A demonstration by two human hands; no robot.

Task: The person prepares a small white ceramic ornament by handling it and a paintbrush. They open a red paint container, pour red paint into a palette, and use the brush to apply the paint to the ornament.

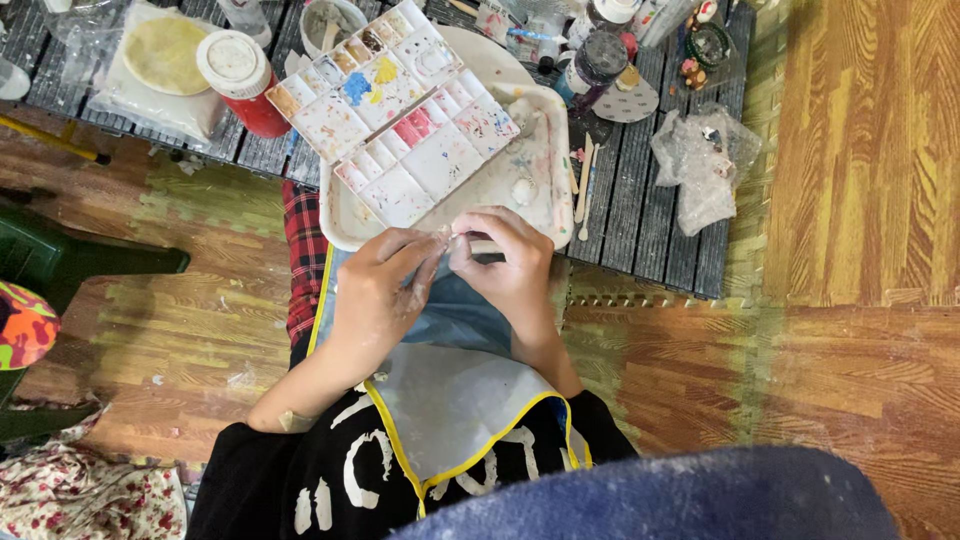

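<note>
Blue cloth [650, 495], blurred, is filling the bottom edge nearest the camera, and above it a grey apron with yellow trim [450, 395] is lying over the person's lap. Just over the apron, both hands are meeting around a small pale piece [462, 238], probably clay, though it is too small to tell. The left hand [378, 290] is curling narrow, its fingertips pinching the piece from one side. The right hand [508, 268] is closing on the other side, and it is also seeming to hold a short dark thing under the fingers; what that is, I cannot tell. The piece is sitting at the near rim of a white tray [335, 230], which is carrying an open paint palette [400, 110] with many stained wells. To do such fine pinching well, I think the pressure should be light and even, with both wrists staying steady. Further out, a red jar with white lid [240, 80] and a crumpled plastic bag [700, 160] are resting on the dark slatted table [640, 220].
</note>
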